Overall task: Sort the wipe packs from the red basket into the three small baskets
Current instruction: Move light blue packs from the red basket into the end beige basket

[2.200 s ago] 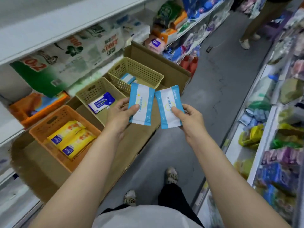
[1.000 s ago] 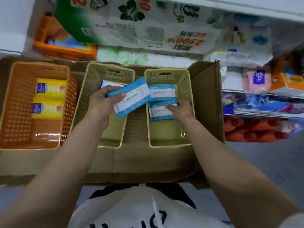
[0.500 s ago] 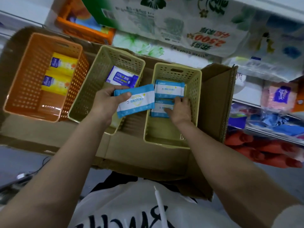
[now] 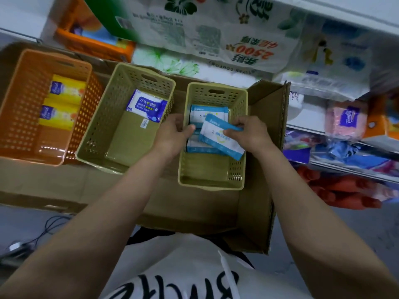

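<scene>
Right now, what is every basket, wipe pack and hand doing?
orange basket: holds two yellow packs.
middle basket: holds one alcohol wipes pack.
right basket: holds blue packs.
tilted blue pack: pinched by both hands.
left hand: pinches it.
right hand: pinches it.

cardboard box [image 4: 194, 210], three small baskets [image 4: 212, 184] inside

One head-worn view — looking steeply down and forward, close over the cardboard tray [image 4: 216, 212] against the shelf [image 4: 345, 9].

Both hands [image 4: 176, 131] hold a blue pack [image 4: 220, 139] over the right basket [image 4: 245, 117].
</scene>
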